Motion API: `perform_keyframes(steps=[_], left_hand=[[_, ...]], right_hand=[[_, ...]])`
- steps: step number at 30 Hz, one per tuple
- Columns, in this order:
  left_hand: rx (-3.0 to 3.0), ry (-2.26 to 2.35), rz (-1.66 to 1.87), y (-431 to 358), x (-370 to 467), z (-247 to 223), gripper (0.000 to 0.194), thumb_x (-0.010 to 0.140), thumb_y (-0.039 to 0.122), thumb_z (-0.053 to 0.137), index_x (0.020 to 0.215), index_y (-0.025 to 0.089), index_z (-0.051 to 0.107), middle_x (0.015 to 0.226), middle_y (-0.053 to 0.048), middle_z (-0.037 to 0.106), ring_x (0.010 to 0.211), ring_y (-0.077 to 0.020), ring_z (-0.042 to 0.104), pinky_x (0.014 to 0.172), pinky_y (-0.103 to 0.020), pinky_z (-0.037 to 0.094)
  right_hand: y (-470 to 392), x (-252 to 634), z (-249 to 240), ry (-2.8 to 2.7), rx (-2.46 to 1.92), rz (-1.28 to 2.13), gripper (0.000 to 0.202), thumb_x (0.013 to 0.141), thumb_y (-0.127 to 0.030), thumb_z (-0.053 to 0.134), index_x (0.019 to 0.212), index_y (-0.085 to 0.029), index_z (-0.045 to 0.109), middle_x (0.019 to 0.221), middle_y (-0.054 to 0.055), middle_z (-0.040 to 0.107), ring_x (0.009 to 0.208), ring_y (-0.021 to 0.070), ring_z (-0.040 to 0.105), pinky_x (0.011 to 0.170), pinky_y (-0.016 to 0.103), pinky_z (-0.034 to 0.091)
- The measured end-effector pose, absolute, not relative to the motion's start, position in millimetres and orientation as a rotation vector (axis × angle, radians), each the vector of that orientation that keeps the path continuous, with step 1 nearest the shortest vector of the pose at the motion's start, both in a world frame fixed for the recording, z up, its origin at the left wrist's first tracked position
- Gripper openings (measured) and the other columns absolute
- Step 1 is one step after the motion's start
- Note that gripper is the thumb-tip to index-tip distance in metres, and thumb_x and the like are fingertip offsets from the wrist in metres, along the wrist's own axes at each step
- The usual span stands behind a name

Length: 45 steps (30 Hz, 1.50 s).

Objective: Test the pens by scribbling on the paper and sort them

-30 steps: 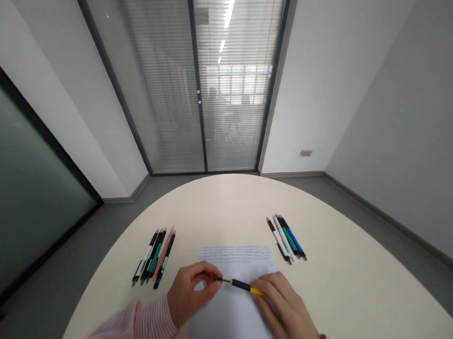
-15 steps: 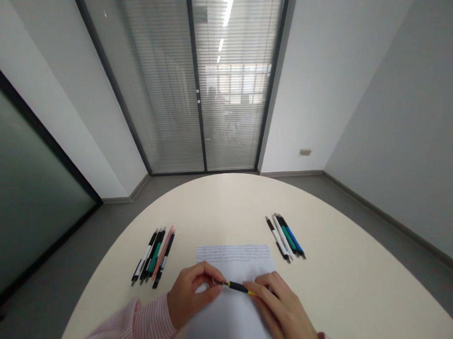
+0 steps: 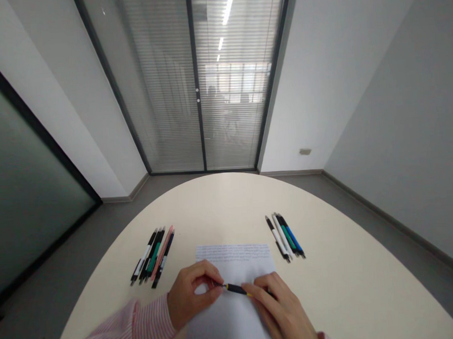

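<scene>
1. Spanning the space between both hands, a slim black-and-yellow pen (image 3: 236, 289) is held crosswise over a white paper sheet with lines of writing at its far end (image 3: 227, 324).
2. Its thin left end is pinched by the left hand (image 3: 185, 290), whose grip is closed at thumb and fingertips.
3. Its yellow part is clasped by the right hand (image 3: 283, 305), most of that end being covered by the fingers; what its barrel contains cannot be seen.
4. By the paper's left, five slim multicoloured pens (image 3: 154, 257) are grouped on the cream, round-edged counter (image 3: 228, 205); by its right, four black, white, green and blue pens (image 3: 285, 237) are laid.
</scene>
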<state>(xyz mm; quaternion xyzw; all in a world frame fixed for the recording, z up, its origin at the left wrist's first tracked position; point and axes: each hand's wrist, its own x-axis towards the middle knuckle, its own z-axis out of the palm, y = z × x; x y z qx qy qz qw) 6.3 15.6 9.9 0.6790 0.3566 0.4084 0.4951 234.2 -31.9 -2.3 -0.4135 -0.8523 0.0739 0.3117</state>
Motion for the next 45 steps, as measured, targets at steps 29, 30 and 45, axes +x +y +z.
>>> perform_keyframes(steps=[29,30,45], left_hand=[[1.801,0.918,0.883,11.9,8.7,12.8,0.007,0.071,0.019,0.069,0.074,0.013,0.070,0.072,-0.007,0.070,0.065,-0.0171,0.066,0.062,-0.023,0.053],[1.783,0.922,0.889,11.7,8.7,13.2,0.007,0.071,0.019,0.069,0.074,0.012,0.070,0.072,-0.008,0.070,0.065,-0.0173,0.066,0.062,-0.023,0.053],[1.749,0.962,0.914,12.3,6.1,7.0,0.010,0.071,0.020,0.070,0.074,0.011,0.071,0.073,-0.009,0.071,0.068,-0.0182,0.067,0.063,-0.023,0.054]], right_hand=[[-36.2,226.0,0.2,-2.235,-1.120,0.371,0.016,0.092,-0.033,0.045,0.097,-0.021,0.053,0.079,0.005,0.062,0.069,0.0169,0.063,0.058,0.025,0.050],[-36.2,225.6,0.6,-2.244,-1.108,0.388,0.015,0.091,-0.031,0.046,0.100,-0.020,0.053,0.082,0.006,0.062,0.071,0.0174,0.063,0.060,0.025,0.051],[-34.5,231.2,-4.5,-2.099,-1.088,0.493,0.013,0.091,-0.017,0.044,0.102,-0.021,0.049,0.084,0.005,0.059,0.073,0.0147,0.060,0.065,0.023,0.051]])
